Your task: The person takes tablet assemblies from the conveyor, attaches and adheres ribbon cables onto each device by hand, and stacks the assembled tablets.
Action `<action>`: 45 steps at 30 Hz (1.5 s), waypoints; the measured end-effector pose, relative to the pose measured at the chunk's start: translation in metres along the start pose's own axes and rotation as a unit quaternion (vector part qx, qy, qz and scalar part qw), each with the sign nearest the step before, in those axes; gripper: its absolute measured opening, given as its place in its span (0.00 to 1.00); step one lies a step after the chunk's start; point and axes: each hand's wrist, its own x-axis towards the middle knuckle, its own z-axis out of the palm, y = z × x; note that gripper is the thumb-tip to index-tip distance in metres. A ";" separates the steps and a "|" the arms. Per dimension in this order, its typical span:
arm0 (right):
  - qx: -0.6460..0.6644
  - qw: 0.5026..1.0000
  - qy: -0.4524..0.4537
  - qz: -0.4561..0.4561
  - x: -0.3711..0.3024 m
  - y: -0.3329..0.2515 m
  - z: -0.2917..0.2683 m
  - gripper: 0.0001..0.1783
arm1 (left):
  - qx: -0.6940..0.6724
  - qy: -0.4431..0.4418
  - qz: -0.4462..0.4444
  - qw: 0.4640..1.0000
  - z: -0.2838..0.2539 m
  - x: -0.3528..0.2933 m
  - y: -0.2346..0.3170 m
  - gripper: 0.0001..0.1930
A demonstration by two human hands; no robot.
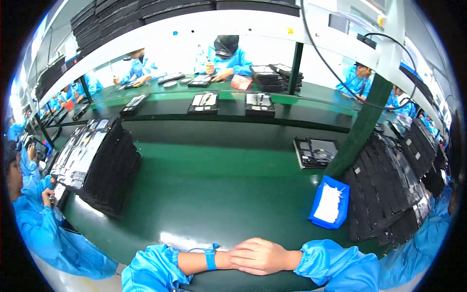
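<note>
At the near edge of the green table [214,194], my right hand [265,256] lies over my left hand [222,260], its fingers stretched flat across it and no object showing in it. Most of my left hand, including its fingers, is hidden beneath. A blue wrist strap [210,260] circles my left wrist, with a thin cord beside it. Both forearms come in from the sides in blue sleeves. To the right of my hands, a blue plastic bin [315,204] holds white slips or small pieces that I cannot make out.
Tall stacks of black trays with flat device parts stand at left [109,170] and right [379,194]. A single parts tray [316,152] lies beside a green post [359,129]. More trays [203,103] rest on the raised shelf. Co-workers in blue sit opposite and on both sides.
</note>
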 end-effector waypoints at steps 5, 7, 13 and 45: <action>0.030 1.000 0.007 0.005 -0.005 0.004 -0.001 0.18 | 0.002 -0.005 -0.012 1.000 0.000 -0.004 0.003 0.12; 0.049 0.999 0.007 0.010 -0.002 0.008 -0.006 0.18 | -0.001 -0.012 -0.014 1.000 -0.010 -0.012 -0.004 0.12; 0.103 0.993 0.015 0.049 -0.006 0.017 -0.002 0.17 | -0.015 -0.037 -0.012 0.999 0.002 0.006 -0.003 0.13; 0.113 0.992 0.032 0.056 -0.005 0.018 0.001 0.17 | -0.095 -0.119 0.075 0.985 -0.002 -0.016 -0.020 0.15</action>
